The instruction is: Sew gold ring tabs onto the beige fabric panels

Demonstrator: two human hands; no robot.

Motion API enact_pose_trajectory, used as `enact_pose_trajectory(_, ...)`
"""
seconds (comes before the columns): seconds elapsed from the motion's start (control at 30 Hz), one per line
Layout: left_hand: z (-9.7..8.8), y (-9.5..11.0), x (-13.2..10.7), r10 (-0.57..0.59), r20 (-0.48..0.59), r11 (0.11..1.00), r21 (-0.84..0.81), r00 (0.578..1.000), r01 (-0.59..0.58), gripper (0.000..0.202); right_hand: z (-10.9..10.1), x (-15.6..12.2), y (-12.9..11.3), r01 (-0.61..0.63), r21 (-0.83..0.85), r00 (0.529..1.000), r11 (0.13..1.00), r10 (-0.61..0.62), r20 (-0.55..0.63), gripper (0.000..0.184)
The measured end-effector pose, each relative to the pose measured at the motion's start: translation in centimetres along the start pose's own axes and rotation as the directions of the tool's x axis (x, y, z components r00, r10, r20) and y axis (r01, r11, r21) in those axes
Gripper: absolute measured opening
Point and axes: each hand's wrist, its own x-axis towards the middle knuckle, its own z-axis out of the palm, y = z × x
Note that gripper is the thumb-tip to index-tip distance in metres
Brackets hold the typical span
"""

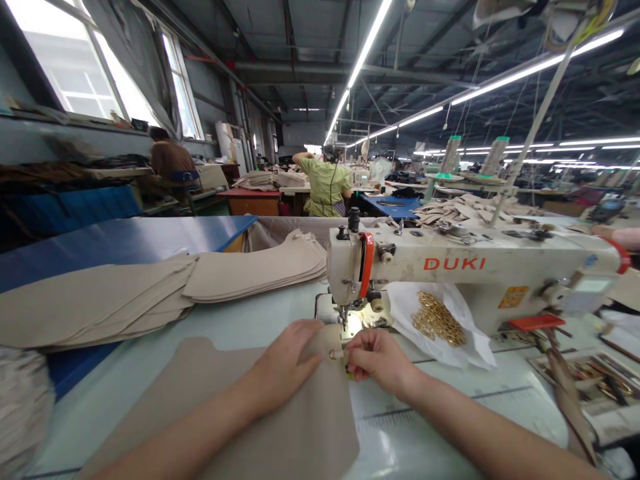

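A beige cut panel lies on the sewing table in front of me, its far edge under the needle of a white DUKI sewing machine. My left hand rests flat on the panel's top corner, fingers stretched toward the presser foot. My right hand is pinched on a small gold ring with a tab at the panel's edge, just below the needle.
A white bag of gold metal rings sits under the machine arm. Stacks of beige panels lie to the left on a blue table. A tray of tools is at right. People work at benches farther back.
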Motion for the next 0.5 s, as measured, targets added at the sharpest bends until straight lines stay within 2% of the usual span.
enact_pose_trajectory(0.07, 0.6, -0.6, -0.6, 0.117, 0.02, 0.975, 0.188, 0.993, -0.119, 0.041, -0.3, 0.0, -0.2, -0.033, -0.01, 0.999, 0.999, 0.033, -0.003, 0.007)
enact_pose_trajectory(0.17, 1.4, -1.2, -1.5, 0.168, 0.06, 0.929, 0.323, 0.984, -0.179, 0.042, -0.5, 0.2, -0.7, -0.09, -0.022, 0.996, 0.996, 0.09, 0.002, 0.01)
enact_pose_trajectory(0.33, 1.6, -1.4, -2.3, 0.208, 0.036, 0.904, 0.375, 0.978, -0.206, 0.041, 0.4, 1.2, -1.6, -0.179, -0.042, 0.983, 0.983, 0.18, 0.039, 0.013)
enact_pose_trajectory(0.5, 1.6, -1.7, -2.4, 0.235, 0.003, 0.9, 0.377, 0.972, -0.219, 0.041, 1.2, 2.0, -2.2, -0.246, -0.094, 0.966, 0.965, 0.252, 0.057, 0.025)
